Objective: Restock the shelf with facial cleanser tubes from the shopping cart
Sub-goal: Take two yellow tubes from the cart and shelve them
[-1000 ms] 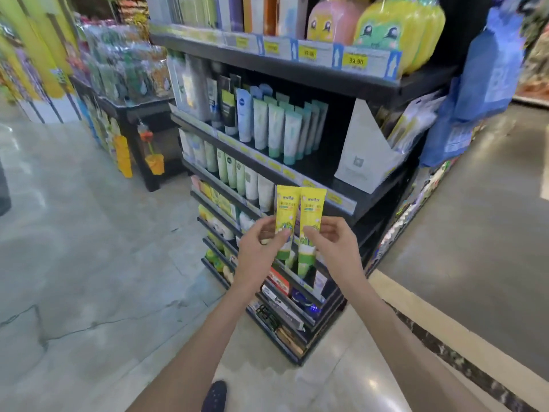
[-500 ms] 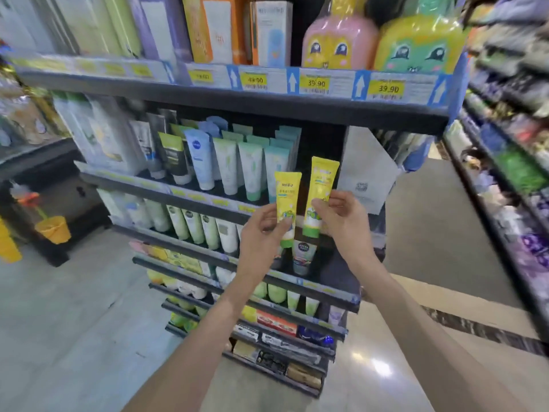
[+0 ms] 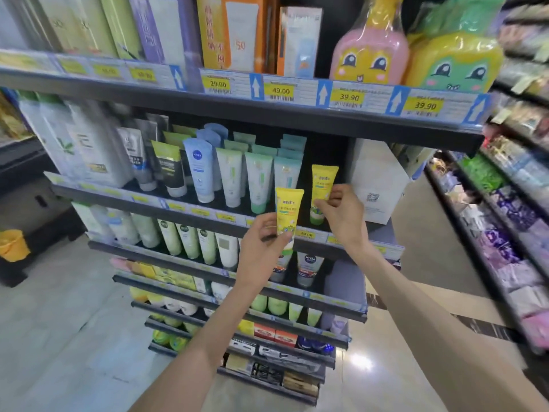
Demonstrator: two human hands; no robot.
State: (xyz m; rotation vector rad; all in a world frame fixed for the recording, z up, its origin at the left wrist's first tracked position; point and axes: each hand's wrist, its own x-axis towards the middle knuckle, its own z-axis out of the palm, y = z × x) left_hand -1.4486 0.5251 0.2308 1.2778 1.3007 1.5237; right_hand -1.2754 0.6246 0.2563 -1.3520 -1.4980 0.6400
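- The step in hand looks like the placing itself: two yellow cleanser tubes are held up at the second shelf [image 3: 208, 217], cap ends down.
- The right hand [image 3: 341, 217] pinches the right yellow tube [image 3: 322, 188] by its lower body, fingers [image 3: 337, 193] curled against its side. This tube stands almost upright in the dark gap at the shelf's right end, its cap low at the shelf's front lip; whether it already rests on the shelf cannot be told.
- At 9 o'clock of that gap stands the row of pale green tubes [image 3: 260, 179]; at 3 o'clock, a white carton [image 3: 375, 179].
- The left hand [image 3: 261, 248] grips the left yellow tube [image 3: 288, 214] near its cap, thumb across the front. It hangs in front of the shelf's price strip, at about 7 o'clock from the other tube, not yet over the shelf.
- Next move, as I judge it: settle the right tube on its cap and release, then lift the left tube towards 1 o'clock over the lip and stand it beside the first.
- The gap is narrow, so a tilted tube could knock its green neighbours.
- The shopping cart is out of view.
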